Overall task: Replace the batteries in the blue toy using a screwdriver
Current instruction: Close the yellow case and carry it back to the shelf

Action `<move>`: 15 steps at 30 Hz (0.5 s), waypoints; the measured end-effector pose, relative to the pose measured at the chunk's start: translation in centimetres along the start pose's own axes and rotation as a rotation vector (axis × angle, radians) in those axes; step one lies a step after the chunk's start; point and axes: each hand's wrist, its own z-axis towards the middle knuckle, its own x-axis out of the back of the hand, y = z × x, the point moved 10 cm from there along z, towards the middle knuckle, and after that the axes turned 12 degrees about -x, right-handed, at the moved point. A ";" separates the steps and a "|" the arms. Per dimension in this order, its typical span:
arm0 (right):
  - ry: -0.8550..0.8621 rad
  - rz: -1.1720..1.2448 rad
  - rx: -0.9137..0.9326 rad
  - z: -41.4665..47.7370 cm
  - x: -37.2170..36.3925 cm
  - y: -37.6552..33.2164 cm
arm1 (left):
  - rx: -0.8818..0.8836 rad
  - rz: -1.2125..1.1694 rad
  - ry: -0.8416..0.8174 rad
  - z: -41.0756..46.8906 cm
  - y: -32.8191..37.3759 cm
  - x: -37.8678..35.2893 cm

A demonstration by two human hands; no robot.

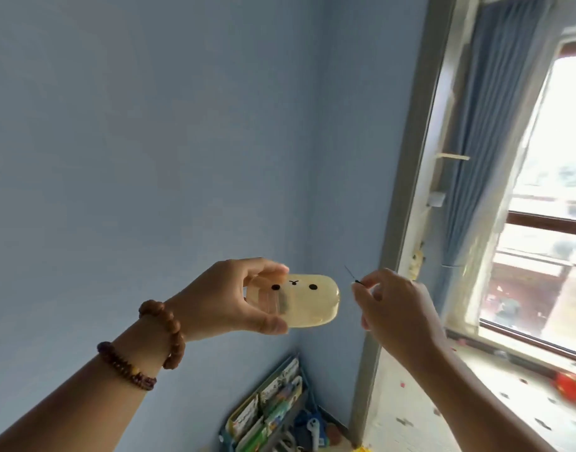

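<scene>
Two hands: both raised in front of the blue wall [149,141], one thing in each.
Toy: a pale yellowish, see-through, rounded case [308,300] with two black dot eyes and a small mouth mark; it looks yellow rather than blue in this light. It lies on its side in mid-air, rounded end toward the other hand.
Left hand: the left hand [224,296] has its grip closed on the toy's left end, thumb below and fingers over the top edge; the fingers show through the clear shell.
Wrist: two bead bracelets, a light brown one [167,332] near the hand and a darker one [125,367] further down the forearm.
Screwdriver: a very thin dark tool [352,275], only its slim shaft and tip showing, tilted up and to the left.
Right hand: the right hand [394,301] pinches the tool between thumb and fingertips, grip tight on it. The tip sits just beside the toy's rounded end, not touching.
Window: to the right, a bright window [547,223] with a blue curtain [495,125] drawn to its left side.
Sill: a pale ledge [476,402] with small dark specks and something red [572,384], blurred.
Corner below: a rack of picture books [273,406] against the wall, with toys heaped beside it, too small to tell apart.
</scene>
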 end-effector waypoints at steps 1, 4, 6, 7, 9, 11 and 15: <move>0.046 -0.011 -0.023 -0.3 2.3 1.8 | -0.037 -0.028 -0.025 1.2 1.2 -1.8; 0.178 -0.018 -0.093 -0.8 9.1 7.2 | -0.130 -0.104 -0.105 4.6 4.8 -7.0; 0.233 -0.059 -0.142 -1.0 12.7 10.5 | -0.189 -0.109 -0.175 6.7 7.2 -10.4; 0.257 -0.075 -0.171 -1.0 14.3 12.1 | -0.217 -0.109 -0.209 7.7 8.4 -12.1; 0.295 -0.091 -0.222 -1.1 17.1 15.4 | -0.257 -0.120 -0.252 10.0 10.7 -15.1; 0.330 -0.106 -0.252 -0.9 20.0 18.6 | -0.288 -0.140 -0.277 12.3 13.1 -18.2; 0.385 -0.129 -0.298 0.3 26.3 25.7 | -0.325 -0.187 -0.301 17.1 17.9 -25.1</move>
